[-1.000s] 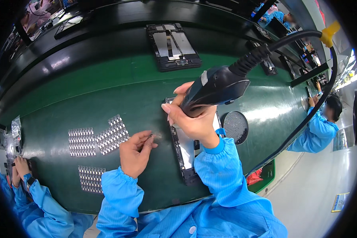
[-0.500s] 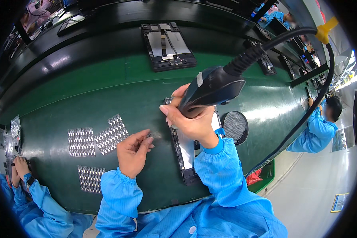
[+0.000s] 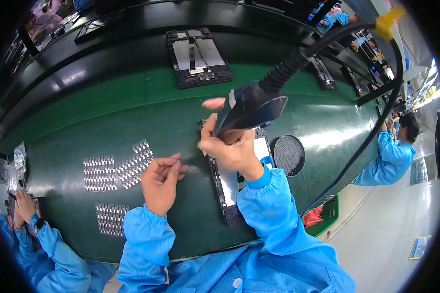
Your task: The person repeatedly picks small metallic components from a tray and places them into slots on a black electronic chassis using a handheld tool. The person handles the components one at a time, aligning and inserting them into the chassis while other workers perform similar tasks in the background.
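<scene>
The right hand (image 3: 230,149) is wrapped in a closed grip around the handle of a black corded power screwdriver (image 3: 252,108), forearm in a blue sleeve rising from the lower edge and bent at the wrist so the tool points down and toward the person. Its thick black cable (image 3: 362,141) loops away above and to the right of the grip. Directly beneath the grip lies a long black tray-like device frame with a white panel (image 3: 227,188), flat on the green tabletop (image 3: 132,107); whether the tool tip touches the frame is hidden by the hand.

The left hand (image 3: 160,181) rests on the tabletop well left of the grip, palm down, fingers loosely curled with the tips drawn together; whether anything is pinched between them cannot be told. Further left of it lie sheets of small silvery metal parts in rows (image 3: 115,171). Just right of the grip sits a round black perforated disc (image 3: 288,155). Beyond the grip, farther up the tabletop, lies another black frame with grey plates (image 3: 198,56).
</scene>
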`<act>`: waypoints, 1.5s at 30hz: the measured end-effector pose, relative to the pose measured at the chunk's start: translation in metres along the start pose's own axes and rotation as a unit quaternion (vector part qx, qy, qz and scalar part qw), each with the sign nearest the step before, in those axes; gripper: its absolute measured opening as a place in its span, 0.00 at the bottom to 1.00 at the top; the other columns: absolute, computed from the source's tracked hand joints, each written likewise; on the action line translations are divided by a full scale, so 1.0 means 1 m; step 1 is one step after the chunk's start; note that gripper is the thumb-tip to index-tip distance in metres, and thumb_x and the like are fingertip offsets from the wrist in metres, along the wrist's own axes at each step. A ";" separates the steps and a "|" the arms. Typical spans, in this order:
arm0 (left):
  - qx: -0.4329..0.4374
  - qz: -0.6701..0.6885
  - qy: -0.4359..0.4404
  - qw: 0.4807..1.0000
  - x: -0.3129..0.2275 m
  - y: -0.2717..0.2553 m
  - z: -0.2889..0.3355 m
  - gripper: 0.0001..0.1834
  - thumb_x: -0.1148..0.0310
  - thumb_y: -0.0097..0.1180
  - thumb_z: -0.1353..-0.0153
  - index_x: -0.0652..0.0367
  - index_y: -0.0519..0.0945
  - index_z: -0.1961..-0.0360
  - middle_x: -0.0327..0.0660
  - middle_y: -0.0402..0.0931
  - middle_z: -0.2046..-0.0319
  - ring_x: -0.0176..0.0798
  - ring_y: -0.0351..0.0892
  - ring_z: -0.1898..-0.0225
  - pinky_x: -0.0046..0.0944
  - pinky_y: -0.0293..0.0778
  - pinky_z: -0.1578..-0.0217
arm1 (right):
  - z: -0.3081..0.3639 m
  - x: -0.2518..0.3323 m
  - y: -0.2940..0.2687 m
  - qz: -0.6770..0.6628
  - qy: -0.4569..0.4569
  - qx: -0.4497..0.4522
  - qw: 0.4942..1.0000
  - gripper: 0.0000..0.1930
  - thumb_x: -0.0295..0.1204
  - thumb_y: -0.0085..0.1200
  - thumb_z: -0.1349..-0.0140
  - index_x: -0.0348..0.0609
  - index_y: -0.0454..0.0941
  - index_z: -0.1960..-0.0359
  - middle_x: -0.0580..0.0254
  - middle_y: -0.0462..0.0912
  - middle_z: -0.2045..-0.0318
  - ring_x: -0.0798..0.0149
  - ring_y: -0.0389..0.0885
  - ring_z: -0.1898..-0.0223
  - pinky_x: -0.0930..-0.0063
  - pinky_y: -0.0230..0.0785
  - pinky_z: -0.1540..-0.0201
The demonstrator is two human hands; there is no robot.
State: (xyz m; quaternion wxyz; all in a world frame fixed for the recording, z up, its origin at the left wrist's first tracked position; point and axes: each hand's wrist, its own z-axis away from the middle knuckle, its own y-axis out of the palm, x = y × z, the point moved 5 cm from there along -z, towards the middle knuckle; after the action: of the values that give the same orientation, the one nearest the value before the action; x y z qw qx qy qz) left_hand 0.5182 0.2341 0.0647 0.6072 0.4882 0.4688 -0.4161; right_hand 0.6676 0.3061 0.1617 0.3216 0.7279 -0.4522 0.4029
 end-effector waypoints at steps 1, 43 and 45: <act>-0.004 0.002 0.016 1.000 0.000 0.002 0.000 0.06 0.76 0.51 0.39 0.66 0.71 0.62 0.50 0.78 0.61 0.38 0.81 0.65 0.31 0.77 0.68 | 0.000 -0.001 -0.002 -0.044 -0.010 0.002 0.999 0.39 0.45 0.63 0.48 0.33 0.56 0.43 0.62 0.73 0.83 0.72 0.73 0.83 0.79 0.68 0.79; 0.458 -0.513 0.447 0.573 -0.062 0.114 -0.034 0.25 0.73 0.59 0.52 0.75 0.70 0.52 0.62 0.69 0.50 0.61 0.69 0.45 0.51 0.65 0.43 | 0.096 0.066 -0.046 -0.239 0.059 0.148 0.958 0.33 0.56 0.44 0.39 0.41 0.63 0.44 0.68 0.69 0.86 0.76 0.69 0.88 0.83 0.61 0.86; 0.384 -0.513 0.446 0.625 -0.056 0.128 -0.046 0.24 0.77 0.63 0.58 0.75 0.74 0.57 0.62 0.72 0.53 0.61 0.70 0.47 0.49 0.65 0.43 | 0.097 0.066 -0.054 -0.255 0.082 0.137 0.954 0.20 0.47 0.48 0.37 0.39 0.69 0.68 0.68 0.70 0.85 0.75 0.68 0.87 0.81 0.61 0.84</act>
State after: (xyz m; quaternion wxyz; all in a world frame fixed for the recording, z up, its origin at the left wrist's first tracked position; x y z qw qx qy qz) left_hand 0.6218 0.3049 0.1419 -0.2306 0.4838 0.6542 -0.5337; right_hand 0.7631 0.2194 0.1688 0.3465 0.8205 -0.1639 0.4242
